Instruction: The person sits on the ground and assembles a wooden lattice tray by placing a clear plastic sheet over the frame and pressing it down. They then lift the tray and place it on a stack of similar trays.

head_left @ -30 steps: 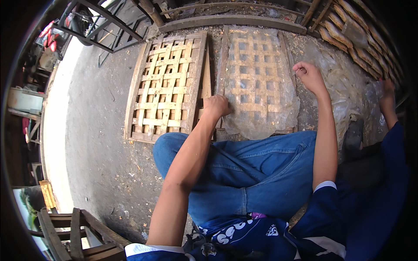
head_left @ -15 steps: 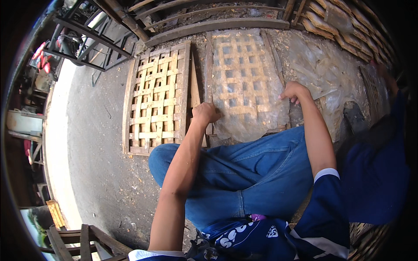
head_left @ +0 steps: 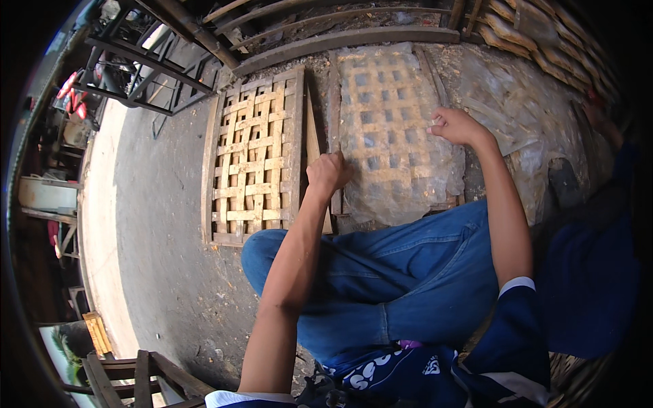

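Note:
A clear, wrinkled plastic sheet covers a woven bamboo lattice panel on the ground in front of me. My left hand is closed at the sheet's left edge, beside the panel's wooden side strip, its fingertips partly hidden. Over the right edge of the same sheet, my right hand has its fingers curled into a pinch on the plastic. Left of it lies a second woven bamboo panel in a wooden frame, uncovered.
More crumpled clear plastic lies to the right, next to another person's dark blue clothing. Pale layered slabs are stacked at the far right. A wooden beam runs along the back. A black metal frame stands far left, a wooden stool near left.
My right hand has moved slightly up and left along the sheet's right edge. The left hand stays closed at the left edge. The whole view has shifted a little.

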Demonstrator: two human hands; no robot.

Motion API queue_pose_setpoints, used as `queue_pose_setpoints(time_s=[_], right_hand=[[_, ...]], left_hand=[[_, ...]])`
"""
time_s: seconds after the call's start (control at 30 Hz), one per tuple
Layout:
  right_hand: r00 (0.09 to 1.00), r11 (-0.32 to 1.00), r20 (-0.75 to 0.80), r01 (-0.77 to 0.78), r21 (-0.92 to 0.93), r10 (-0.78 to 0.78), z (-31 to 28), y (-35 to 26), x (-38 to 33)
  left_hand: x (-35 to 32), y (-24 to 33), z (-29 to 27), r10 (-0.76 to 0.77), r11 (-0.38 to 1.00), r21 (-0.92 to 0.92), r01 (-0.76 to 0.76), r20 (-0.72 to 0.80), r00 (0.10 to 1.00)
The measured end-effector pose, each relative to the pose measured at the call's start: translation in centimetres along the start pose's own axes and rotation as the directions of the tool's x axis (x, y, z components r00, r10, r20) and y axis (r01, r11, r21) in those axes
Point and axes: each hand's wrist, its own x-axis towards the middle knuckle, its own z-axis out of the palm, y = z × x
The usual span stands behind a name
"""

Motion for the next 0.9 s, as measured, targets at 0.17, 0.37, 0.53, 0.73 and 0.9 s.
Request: queue_pose_setpoints(time_s=[0.17, 0.37, 0.53, 0.73, 0.9], right_hand=[[0.985, 0.999, 0.167, 0.046, -0.011, -0.044, 0.4, -3.5, -1.9], [0.994, 0.993, 0.083, 0.079, -0.091, -0.071, 0.9, -3.1, -1.6], [0.989, 0.997, 0.147, -0.001, -0.082, 0.013, 0.4, -2.4, -0.6], [0.993, 0.998, 0.108, -0.045, -0.054, 0.051, 1.0, 2.3, 2.0], [0.974, 0.983, 0.183, -0.103, -0.151, 0.13, 1.9, 2.8, 3.2]], left_hand=[[0.2, -0.7, 0.3, -0.004, 0.996, -0.085, 0.004, 0.002, 1.0], [3.5, -2.5, -1.3, 0.068, 0.994, -0.074, -0.085, -0.207, 0.976], [6.8, -3.2, -0.1, 0.137, 0.99, 0.086, -0.115, -0.333, 0.933], [7.8, -2.8, 2.8, 0.217, 0.962, 0.228, -0.152, -0.297, 0.93], [7.5, -3.0, 2.9, 0.221, 0.961, 0.229, -0.156, -0.296, 0.929]])
